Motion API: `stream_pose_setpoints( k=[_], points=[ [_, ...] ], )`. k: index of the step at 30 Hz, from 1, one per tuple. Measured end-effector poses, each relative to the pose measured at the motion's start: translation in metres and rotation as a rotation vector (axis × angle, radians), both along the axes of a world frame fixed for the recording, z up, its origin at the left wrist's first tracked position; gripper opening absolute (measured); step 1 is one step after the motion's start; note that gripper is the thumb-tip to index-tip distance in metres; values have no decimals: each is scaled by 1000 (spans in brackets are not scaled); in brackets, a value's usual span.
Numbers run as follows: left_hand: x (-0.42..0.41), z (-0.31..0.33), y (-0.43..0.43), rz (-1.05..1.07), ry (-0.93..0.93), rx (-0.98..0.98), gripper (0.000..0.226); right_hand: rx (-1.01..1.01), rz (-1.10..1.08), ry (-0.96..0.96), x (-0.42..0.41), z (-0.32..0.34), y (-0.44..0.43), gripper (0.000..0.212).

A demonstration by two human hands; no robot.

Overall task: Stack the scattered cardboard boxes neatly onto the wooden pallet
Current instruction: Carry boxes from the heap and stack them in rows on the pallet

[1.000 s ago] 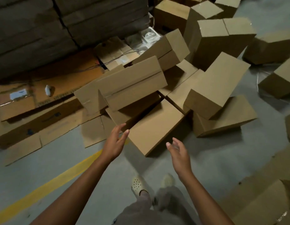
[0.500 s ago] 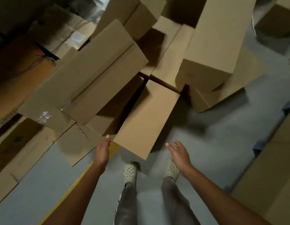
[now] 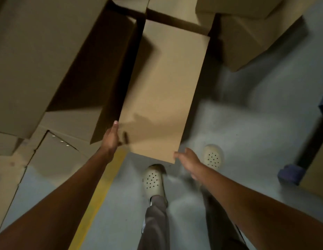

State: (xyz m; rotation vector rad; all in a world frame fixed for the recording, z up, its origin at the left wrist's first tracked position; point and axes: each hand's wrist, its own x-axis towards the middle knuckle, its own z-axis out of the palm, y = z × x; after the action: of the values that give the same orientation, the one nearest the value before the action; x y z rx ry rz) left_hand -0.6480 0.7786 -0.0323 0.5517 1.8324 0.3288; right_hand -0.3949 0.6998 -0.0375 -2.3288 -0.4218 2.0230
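While your left hand presses straight-fingered on the long cardboard box, your blurred right hand meets its near corner, grip unclear; the box juts from the pile over grey floor.

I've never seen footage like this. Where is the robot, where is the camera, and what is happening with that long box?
There is no robot: a person wears one camera on the head, looking down at their own arms. The left hand lies flat against the left edge of a long cardboard box. The right hand, blurred, reaches its near corner; whether it grips is unclear. More cardboard boxes lie beside and beyond it on the grey floor, which has a yellow line. The pale clogs are the person's feet.
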Motion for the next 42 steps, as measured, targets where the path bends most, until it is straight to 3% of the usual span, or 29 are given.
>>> stream_pose_setpoints(
  k=[4,12,15,19,22,24,27,31,34,38,40,42],
  points=[
    [7,-7,-17,-43,61,6,47,-91,-329,120,-29,-3,-7,79],
    [12,85,-34,-115,23,77,36,-4,-222,36,6,91,-6,31],
    [22,136,-29,-105,-34,109,35,66,-178,-23,25,142,9,37],
    [33,197,-17,-105,-70,136,41,123,-15,-226,46,199,40,56],
    [44,238,-6,-36,-129,193,63,187,53,-386,62,240,71,60],
    [50,254,5,35,-192,226,55,244,93,-419,71,254,88,62],
    [63,268,25,-50,-219,306,32,305,230,-420,86,264,105,61],
    [72,236,40,-326,-120,296,64,231,505,-392,97,253,105,65],
    [94,222,42,-481,24,306,66,140,659,-457,103,244,99,72],
    [117,207,46,-440,195,369,55,283,894,-623,108,229,109,85],
    [121,197,37,-347,267,328,52,431,968,-561,111,223,118,81],
    [122,192,22,-318,353,266,63,492,987,-504,113,220,127,78]
  ],
)
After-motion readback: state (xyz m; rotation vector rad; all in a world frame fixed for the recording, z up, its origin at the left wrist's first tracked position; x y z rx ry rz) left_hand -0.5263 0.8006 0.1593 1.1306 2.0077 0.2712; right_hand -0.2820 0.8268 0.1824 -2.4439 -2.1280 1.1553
